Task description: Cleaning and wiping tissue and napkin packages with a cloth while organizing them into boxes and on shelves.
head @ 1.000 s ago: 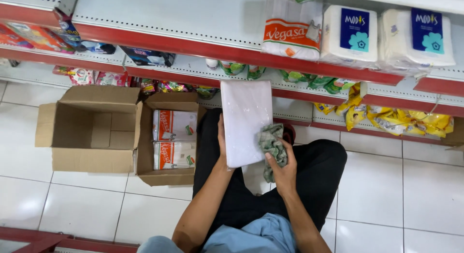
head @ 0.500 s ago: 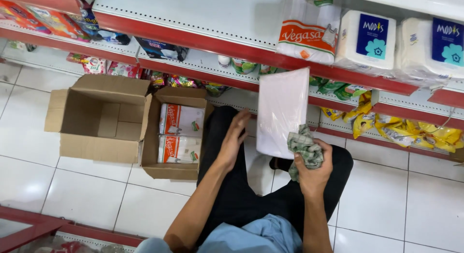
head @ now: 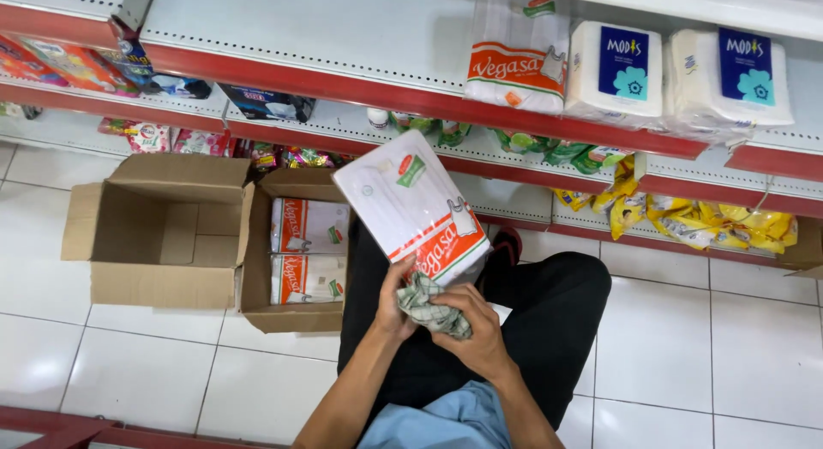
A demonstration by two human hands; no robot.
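A flat white plastic packet (head: 411, 204) with an orange band stood tilted above the lap, its lower end meeting a crumpled green checked cloth (head: 434, 306) bunched between both hands.

Floor (head: 711, 329): large white glazed tiles with thin grey joints, reflecting even overhead light; no strong shadows. Shelving: a white perforated metal shelf (head: 326, 29) with a red front edge runs across the upper frame, and a second, lower shelf (head: 343, 127) of the same build sits beneath it. A further red edge (head: 94, 427) crosses the bottom-left corner. On the tiles at left stands an open brown cardboard box (head: 159, 235), flaps spread, interior bare. Just beside it, touching, stands a second open cardboard box (head: 296, 252) with two flat packs lying inside, one above the other.
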